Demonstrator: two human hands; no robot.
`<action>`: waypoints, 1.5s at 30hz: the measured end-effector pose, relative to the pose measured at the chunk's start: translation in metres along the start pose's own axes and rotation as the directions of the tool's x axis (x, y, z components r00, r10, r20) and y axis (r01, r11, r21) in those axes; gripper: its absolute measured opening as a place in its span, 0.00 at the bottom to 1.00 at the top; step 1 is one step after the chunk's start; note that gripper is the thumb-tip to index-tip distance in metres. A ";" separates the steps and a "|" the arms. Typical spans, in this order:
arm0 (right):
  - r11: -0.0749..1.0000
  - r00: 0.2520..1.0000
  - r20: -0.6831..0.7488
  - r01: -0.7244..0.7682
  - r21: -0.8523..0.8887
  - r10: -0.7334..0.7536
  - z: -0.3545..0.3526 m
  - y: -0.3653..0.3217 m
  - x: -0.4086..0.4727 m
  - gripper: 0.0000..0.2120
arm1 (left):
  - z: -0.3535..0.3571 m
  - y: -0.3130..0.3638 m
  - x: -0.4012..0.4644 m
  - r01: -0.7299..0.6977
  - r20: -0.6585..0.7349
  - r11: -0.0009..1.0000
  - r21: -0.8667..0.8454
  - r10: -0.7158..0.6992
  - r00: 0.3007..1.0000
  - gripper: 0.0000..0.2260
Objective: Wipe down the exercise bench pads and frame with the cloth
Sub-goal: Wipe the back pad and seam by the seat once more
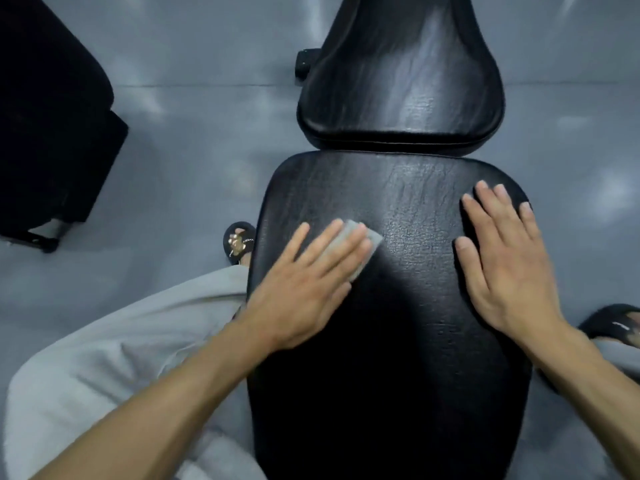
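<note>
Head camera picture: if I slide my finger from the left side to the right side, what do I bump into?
Black equipment → sandalled foot → left hand pressing the grey cloth → right hand flat on the bench pad → other sandal.

Cloth (360,249) mostly hidden under blurred left hand (304,289); far pad (401,74) cut by top edge; near pad (391,341) cut by bottom edge.
</note>
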State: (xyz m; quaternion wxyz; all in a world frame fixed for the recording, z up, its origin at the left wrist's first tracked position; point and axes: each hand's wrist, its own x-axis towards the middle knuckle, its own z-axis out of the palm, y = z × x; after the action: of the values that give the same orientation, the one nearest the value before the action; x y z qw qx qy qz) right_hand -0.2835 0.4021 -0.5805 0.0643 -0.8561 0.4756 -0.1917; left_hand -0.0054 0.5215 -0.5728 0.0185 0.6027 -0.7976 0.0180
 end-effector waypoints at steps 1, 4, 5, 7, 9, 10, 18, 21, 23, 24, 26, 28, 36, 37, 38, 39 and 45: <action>1.000 1.000 0.009 -0.003 -0.012 0.003 0.000 0.000 0.000 0.27 | -0.001 -0.022 0.007 0.128 -0.042 0.992 -0.004 -0.128 0.991 0.27; 0.999 0.999 0.039 -0.009 -0.049 0.011 0.000 -0.003 -0.001 0.27 | -0.014 -0.043 0.020 0.446 -0.003 0.873 -0.197 -0.455 0.890 0.27; 0.998 0.999 0.043 -0.014 -0.063 0.017 0.000 -0.005 -0.002 0.27 | -0.009 -0.025 0.013 0.372 -0.033 0.915 -0.155 -0.381 0.924 0.28; 0.996 0.998 0.041 -0.042 -0.082 0.045 0.001 -0.012 -0.003 0.28 | 0.002 0.017 -0.016 0.043 -0.004 0.997 -0.068 -0.043 0.999 0.28; 0.994 0.996 0.057 -0.069 -0.081 0.074 0.002 -0.021 -0.005 0.28 | 0.006 0.009 -0.028 -0.060 0.012 0.997 -0.052 0.061 0.998 0.27; 0.995 0.995 0.072 -0.069 -0.078 0.075 0.001 -0.026 -0.006 0.29 | 0.008 -0.008 -0.022 -0.002 -0.023 0.999 -0.033 0.002 1.000 0.27; 0.983 0.952 0.248 0.167 0.079 -0.181 0.001 -0.100 -0.009 0.27 | -0.003 -0.038 -0.017 0.347 0.095 0.867 -0.357 -0.336 0.937 0.33; 0.961 0.942 0.206 0.240 0.140 -0.265 0.010 -0.150 0.014 0.26 | -0.023 -0.058 -0.018 0.314 0.180 0.850 -0.423 -0.260 0.949 0.32; 0.956 0.941 0.191 0.255 0.142 -0.279 0.020 -0.180 0.025 0.26 | -0.044 -0.076 -0.014 0.336 0.231 0.732 -0.593 -0.245 0.942 0.28; 0.958 0.940 0.198 0.256 0.131 -0.279 0.026 -0.190 0.029 0.26 | -0.051 -0.085 -0.013 0.348 0.228 0.651 -0.675 -0.265 0.937 0.25; 0.961 0.933 0.231 0.263 0.084 -0.276 0.038 -0.203 0.034 0.27 | -0.059 -0.098 -0.017 0.333 0.192 0.518 -0.787 -0.308 0.932 0.24; 0.966 0.931 0.260 0.254 0.042 -0.256 0.048 -0.208 0.038 0.28 | -0.059 -0.102 -0.023 0.317 0.175 0.509 -0.801 -0.306 0.936 0.24; 0.946 0.918 0.280 0.314 -0.082 -0.281 0.056 -0.206 0.072 0.28 | -0.063 -0.118 -0.027 0.455 0.177 0.706 -0.544 -0.433 0.884 0.23; 0.938 0.906 0.300 0.336 -0.087 -0.297 0.054 -0.203 0.083 0.28 | -0.060 -0.125 -0.028 0.512 0.227 0.713 -0.479 -0.463 0.857 0.22; 0.929 0.892 0.323 0.361 -0.085 -0.317 0.053 -0.199 0.096 0.28 | -0.055 -0.131 -0.030 0.561 0.268 0.706 -0.432 -0.493 0.827 0.20; 0.920 0.876 0.342 0.384 -0.071 -0.340 0.051 -0.196 0.109 0.28 | -0.051 -0.137 -0.032 0.595 0.291 0.700 -0.396 -0.519 0.804 0.20; 0.876 0.744 0.523 0.482 0.008 -0.414 0.051 -0.196 0.194 0.24 | -0.029 -0.141 -0.026 0.679 0.356 0.645 -0.349 -0.579 0.733 0.23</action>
State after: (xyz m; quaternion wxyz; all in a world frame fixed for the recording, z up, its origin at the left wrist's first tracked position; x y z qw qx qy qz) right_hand -0.0171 0.3414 -0.5188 0.0848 -0.9669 0.2324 0.0627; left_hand 0.1380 0.5093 -0.5444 0.0798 0.8190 -0.5141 -0.2421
